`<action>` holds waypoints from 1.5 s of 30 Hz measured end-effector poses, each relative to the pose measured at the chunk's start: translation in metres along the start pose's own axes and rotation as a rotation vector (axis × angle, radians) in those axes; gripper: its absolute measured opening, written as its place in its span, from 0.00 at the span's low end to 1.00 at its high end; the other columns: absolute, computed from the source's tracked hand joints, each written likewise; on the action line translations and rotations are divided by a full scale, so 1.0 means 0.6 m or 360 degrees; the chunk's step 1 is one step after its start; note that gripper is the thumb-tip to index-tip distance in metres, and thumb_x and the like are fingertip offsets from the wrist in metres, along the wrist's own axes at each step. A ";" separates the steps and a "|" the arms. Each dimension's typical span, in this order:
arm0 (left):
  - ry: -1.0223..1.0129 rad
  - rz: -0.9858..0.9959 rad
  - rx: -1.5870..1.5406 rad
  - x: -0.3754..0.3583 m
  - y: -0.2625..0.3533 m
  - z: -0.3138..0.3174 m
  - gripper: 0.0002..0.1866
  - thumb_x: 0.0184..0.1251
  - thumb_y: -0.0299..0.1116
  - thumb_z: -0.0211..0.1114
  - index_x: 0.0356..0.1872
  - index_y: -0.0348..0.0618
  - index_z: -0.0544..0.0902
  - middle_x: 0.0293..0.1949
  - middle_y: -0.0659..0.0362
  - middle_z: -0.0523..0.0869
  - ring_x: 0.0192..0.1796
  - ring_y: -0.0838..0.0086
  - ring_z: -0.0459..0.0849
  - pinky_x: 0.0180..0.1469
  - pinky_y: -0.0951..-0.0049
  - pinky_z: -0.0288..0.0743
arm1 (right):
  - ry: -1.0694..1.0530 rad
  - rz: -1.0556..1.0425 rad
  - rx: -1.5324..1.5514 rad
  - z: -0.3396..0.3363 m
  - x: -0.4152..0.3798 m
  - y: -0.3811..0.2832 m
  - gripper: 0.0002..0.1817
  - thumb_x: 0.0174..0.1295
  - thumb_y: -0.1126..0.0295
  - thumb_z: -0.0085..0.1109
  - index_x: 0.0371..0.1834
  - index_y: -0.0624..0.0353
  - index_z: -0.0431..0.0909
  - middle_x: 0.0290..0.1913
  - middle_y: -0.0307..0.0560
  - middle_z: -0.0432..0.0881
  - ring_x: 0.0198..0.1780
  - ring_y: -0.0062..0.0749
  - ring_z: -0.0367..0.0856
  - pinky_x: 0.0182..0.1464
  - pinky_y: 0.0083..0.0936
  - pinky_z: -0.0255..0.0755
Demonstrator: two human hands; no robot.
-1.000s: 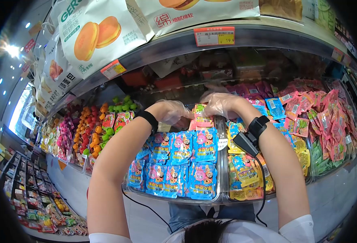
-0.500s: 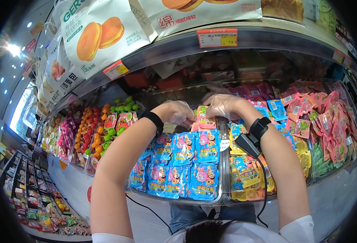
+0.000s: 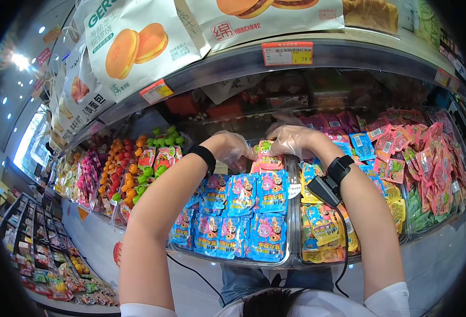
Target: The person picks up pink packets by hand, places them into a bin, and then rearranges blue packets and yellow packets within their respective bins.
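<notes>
Both gloved hands — left hand (image 3: 234,148), right hand (image 3: 292,140) — are pinching the red snack packets (image 3: 267,157), fingers clenched on them, standing them upright behind the blue packets (image 3: 243,211) in the clear bin (image 3: 291,222).

Shop aisle w/ curved display shelf (image 3: 317,55) overhead, orange price tags (image 3: 287,53) on its edge, big bread bags (image 3: 138,42) hanging above. Clear bins (image 3: 291,261) of snacks run left to right below. Bright window (image 3: 24,145) at far left, ceiling spotlights (image 3: 19,61). More low shelves (image 3: 37,248) bottom left; pale floor (image 3: 190,290).
</notes>
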State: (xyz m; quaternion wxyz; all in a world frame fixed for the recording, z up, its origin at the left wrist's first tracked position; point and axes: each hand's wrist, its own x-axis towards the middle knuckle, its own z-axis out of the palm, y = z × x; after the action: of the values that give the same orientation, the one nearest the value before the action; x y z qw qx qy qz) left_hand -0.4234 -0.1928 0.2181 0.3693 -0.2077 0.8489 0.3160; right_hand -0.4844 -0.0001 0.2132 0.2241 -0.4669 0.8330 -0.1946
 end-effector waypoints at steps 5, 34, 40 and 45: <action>0.0137 0.0170 0.0320 -0.014 0.006 -0.003 0.14 0.63 0.41 0.62 0.34 0.38 0.82 0.28 0.54 0.84 0.25 0.71 0.78 0.28 0.72 0.72 | 0.0104 -0.0138 -0.0137 0.011 0.007 0.010 0.24 0.50 0.55 0.58 0.45 0.61 0.77 0.48 0.53 0.78 0.51 0.41 0.76 0.51 0.29 0.68; -0.0005 -0.0081 0.0304 0.057 -0.022 -0.016 0.19 0.57 0.45 0.67 0.43 0.41 0.83 0.36 0.54 0.85 0.35 0.67 0.84 0.35 0.66 0.78 | 0.0076 0.0200 0.0182 -0.004 -0.005 -0.022 0.28 0.39 0.59 0.61 0.49 0.56 0.78 0.54 0.49 0.76 0.57 0.39 0.74 0.59 0.26 0.65; -0.0377 0.0651 0.0846 0.236 -0.120 -0.060 0.29 0.52 0.36 0.69 0.58 0.44 0.74 0.47 0.54 0.83 0.43 0.62 0.81 0.44 0.69 0.75 | 0.0080 0.0174 0.0233 -0.001 -0.003 -0.021 0.30 0.42 0.58 0.64 0.50 0.62 0.77 0.49 0.52 0.78 0.50 0.38 0.77 0.54 0.27 0.67; -0.0486 0.1388 0.1842 0.124 -0.063 -0.051 0.34 0.52 0.41 0.69 0.62 0.46 0.69 0.58 0.51 0.75 0.59 0.56 0.73 0.58 0.66 0.68 | 0.0061 0.0163 0.0174 0.002 0.004 -0.016 0.32 0.45 0.56 0.66 0.53 0.63 0.75 0.42 0.55 0.82 0.42 0.35 0.80 0.47 0.27 0.71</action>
State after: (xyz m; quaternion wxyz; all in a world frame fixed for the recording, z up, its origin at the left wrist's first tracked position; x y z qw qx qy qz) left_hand -0.4641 -0.2496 0.1634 0.3747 0.4225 0.8244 -0.0386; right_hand -0.4782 -0.0067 0.2167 0.2429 -0.4068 0.8481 -0.2371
